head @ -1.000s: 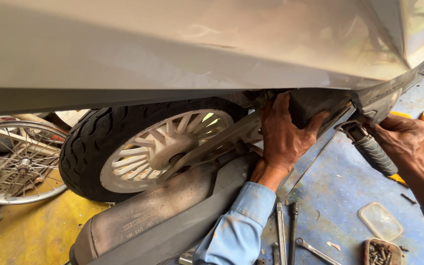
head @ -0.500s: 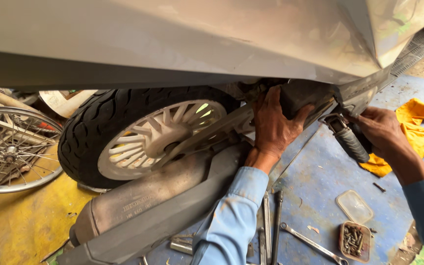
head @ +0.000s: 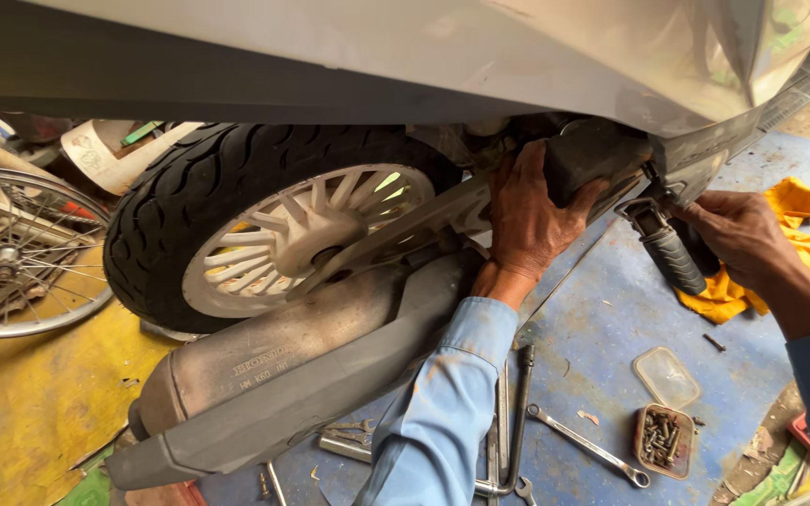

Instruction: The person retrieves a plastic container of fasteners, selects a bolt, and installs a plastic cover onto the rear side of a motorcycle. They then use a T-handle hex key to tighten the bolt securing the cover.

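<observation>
A: Gripping is shown at both hands. Left hand (head: 529,220) clasps the black engine-side cover (head: 585,159) under the scooter's silver body panel (head: 480,56), fingers wrapped over its near edge. Right hand (head: 741,234) closes around the ribbed black footpeg (head: 672,255), just right of that cover.

B: Changed since a second ago?

A: Both hands keep their holds; only the view has shifted, now showing more floor. The work reads as steady, not advanced.

B: Count of items?

A: One rear tyre (head: 264,215) on its white alloy wheel, one grey exhaust muffler (head: 283,361) near it, one spoked wheel (head: 16,253) far left, one yellow rag (head: 780,248), one tub of screws (head: 663,439) with its lid beside it, several spanners (head: 588,445) on the blue floor.
</observation>
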